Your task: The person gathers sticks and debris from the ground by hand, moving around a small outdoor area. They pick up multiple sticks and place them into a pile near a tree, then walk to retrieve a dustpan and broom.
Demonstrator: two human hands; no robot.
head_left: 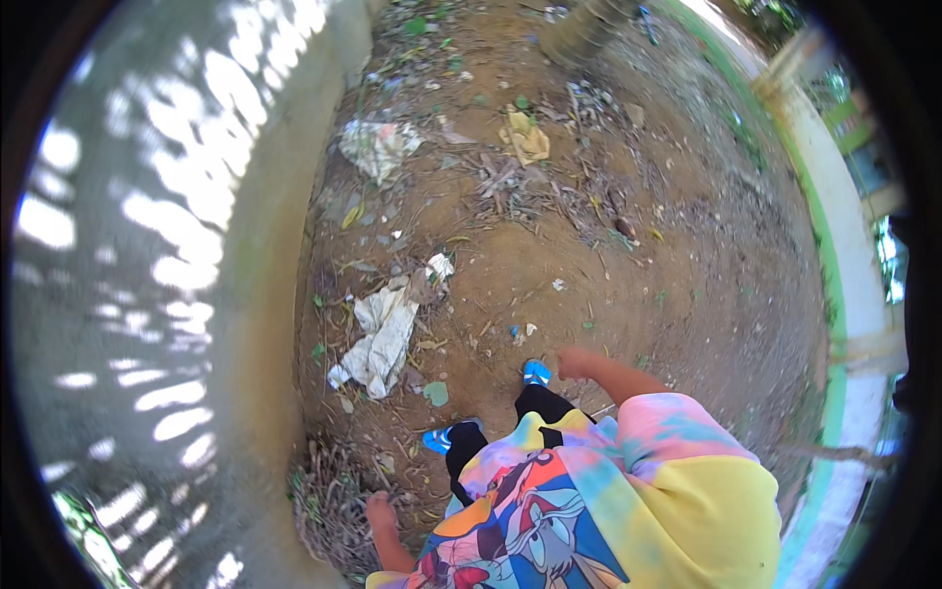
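My right hand (576, 364) hangs over bare soil just right of my forward foot in a blue-and-white shoe (536, 372). Its fingers look curled, but what lies inside them is hidden. At the lower left, my left hand (380, 509) hangs beside a heap of dry twigs and leaves (333, 508) at the wall's foot. That hand is small and blurred, so I cannot tell whether it touches the heap or holds anything. Ahead of my other shoe (437, 440) lies a crumpled, dirty white sheet (383, 342), with a smaller white scrap (440, 266) beyond it.
A plastered wall (257, 294) runs along the left, dappled with sunlight. Farther ahead lie another crumpled whitish sheet (379, 147), a yellowish scrap (525, 138) and dry leaf litter (508, 184). A tree trunk (585, 33) rises ahead. A white-and-green low wall (846, 294) curves along the right.
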